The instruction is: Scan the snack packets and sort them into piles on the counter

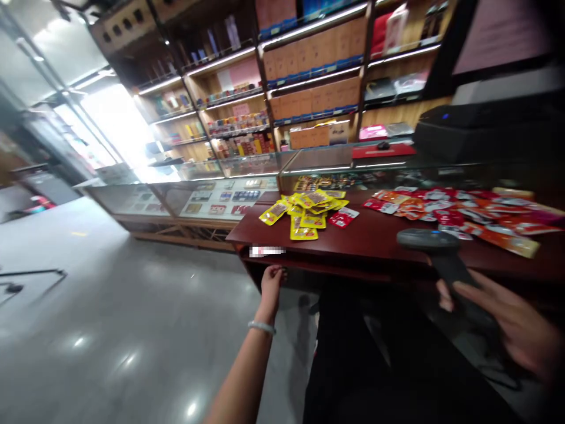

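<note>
My right hand [514, 315] is wrapped round the handle of a dark barcode scanner [428, 240], whose head is at the table's front edge. My left hand [271, 282], with a pale bangle [261, 327] on the wrist, is just below the left front of the dark red table [353, 241]. Its fingers are curled together; whatever they may hold is too small to make out. Yellow snack packets [303, 227] lie heaped on the table's left part, with a red packet [344, 217] beside them. Red and orange packets [441, 206] spread over the right part.
Glass display counters [212, 203] run behind and to the left of the table. Shelves of boxes [313, 59] line the wall. A black machine [481, 132] stands at the back right. Grey floor [132, 324] stretches out on the left. A white blurred label [265, 251] is under the tabletop edge.
</note>
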Tool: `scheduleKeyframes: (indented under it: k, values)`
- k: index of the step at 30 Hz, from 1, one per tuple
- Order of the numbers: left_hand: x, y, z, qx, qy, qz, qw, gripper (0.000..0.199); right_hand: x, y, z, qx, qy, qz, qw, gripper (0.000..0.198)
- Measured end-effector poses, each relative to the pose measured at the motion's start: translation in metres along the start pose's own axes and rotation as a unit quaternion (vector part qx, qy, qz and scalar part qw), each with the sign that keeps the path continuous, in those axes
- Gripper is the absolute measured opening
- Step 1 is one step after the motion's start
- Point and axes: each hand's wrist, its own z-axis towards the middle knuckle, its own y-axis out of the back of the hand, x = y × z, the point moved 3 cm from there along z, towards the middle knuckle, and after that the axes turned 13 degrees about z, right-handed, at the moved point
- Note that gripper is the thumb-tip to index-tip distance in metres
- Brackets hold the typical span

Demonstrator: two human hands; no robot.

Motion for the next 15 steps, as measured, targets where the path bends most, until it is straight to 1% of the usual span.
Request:
scheduleKeyframes:
  k: [1,2,4,6,8,11,13,15]
  values:
    - [-0.007,-0.015,-0.012,0.041,-0.012,0.012,0.999,0.036,0.003,0.0,-0.003,0.033,-0.023,0.013,0.999,0.039]
    - [-0.016,-0.03,-0.024,0.08,-0.026,0.025,0.996,0.04,0.007,0.001,-0.005,0.036,-0.023,0.022,0.999,0.042]
    - [-0.038,-0.063,-0.045,0.155,-0.055,0.05,0.985,0.043,0.014,0.007,-0.005,0.036,-0.013,0.035,0.999,0.04]
    - [-0.062,-0.098,-0.06,0.22,-0.087,0.07,0.969,0.041,0.02,0.014,0.0,0.024,0.018,0.044,0.999,0.03]
    - [-0.085,-0.136,-0.068,0.267,-0.123,0.098,0.951,0.037,0.024,0.023,0.01,0.008,0.05,0.069,0.996,0.026]
    - [-0.116,-0.198,-0.06,0.299,-0.192,0.173,0.919,0.031,0.025,0.031,0.033,0.006,0.034,0.101,0.994,0.03]
    - [-0.136,-0.242,-0.043,0.297,-0.252,0.242,0.889,0.027,0.028,0.035,0.051,0.0,0.02,0.104,0.994,0.041]
    - [-0.154,-0.286,-0.018,0.279,-0.312,0.322,0.849,0.028,0.031,0.039,0.072,-0.01,-0.016,0.117,0.993,0.053]
